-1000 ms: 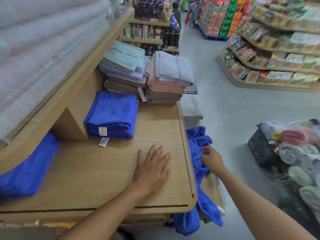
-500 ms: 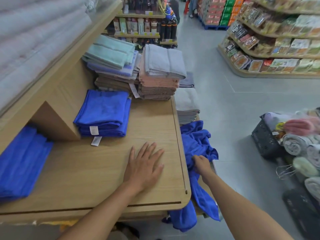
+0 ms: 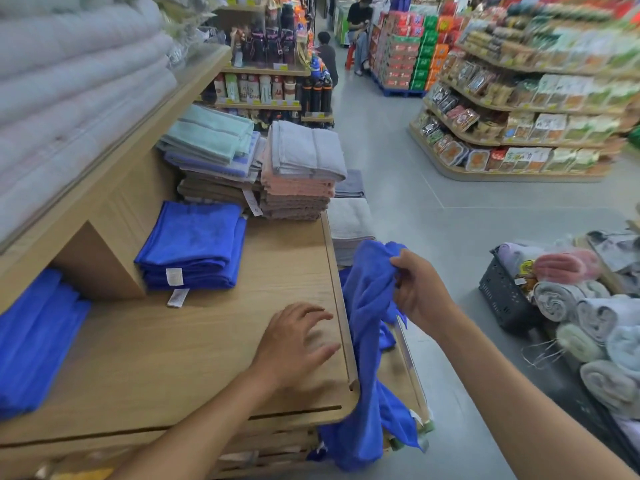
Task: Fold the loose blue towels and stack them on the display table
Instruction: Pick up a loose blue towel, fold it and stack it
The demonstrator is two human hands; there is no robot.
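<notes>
Head view: the loose blue towel (image 3: 367, 306) is gripped near its top by the right hand (image 3: 417, 289), fingers curled round the cloth, and hangs just beside the right edge of the display table (image 3: 173, 358). The left hand (image 3: 294, 344) is held over the tabletop, fingers spread and loosely bent, nothing held. A folded blue stack (image 3: 194, 247) is seated further back.

Bunched loose blue towel (image 3: 367, 306) hanging beside display table (image 3: 173, 358) right edge; folded blue stack (image 3: 194, 244) on tabletop near back.
</notes>
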